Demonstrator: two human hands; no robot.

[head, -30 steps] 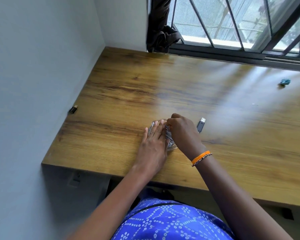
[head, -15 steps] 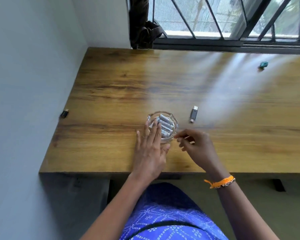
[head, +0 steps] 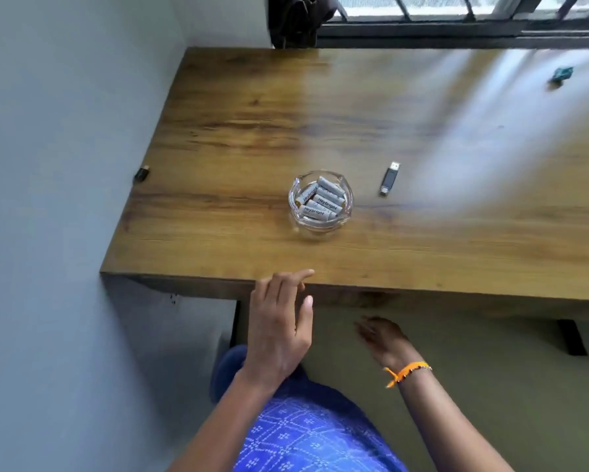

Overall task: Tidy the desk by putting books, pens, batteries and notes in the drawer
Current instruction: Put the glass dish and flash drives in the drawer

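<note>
batteries (head: 320,201) in glass dish (head: 347,203)

Batteries (head: 320,201) in dish (head: 347,206), USB stick (head: 389,179) just right.

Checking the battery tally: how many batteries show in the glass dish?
4 batteries, all lying in the glass dish mid-desk: one on its left side, three side by side from back to front. More may hide beneath.

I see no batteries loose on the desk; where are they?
In the glass dish near the desk's front edge, just left of the USB stick.
</note>
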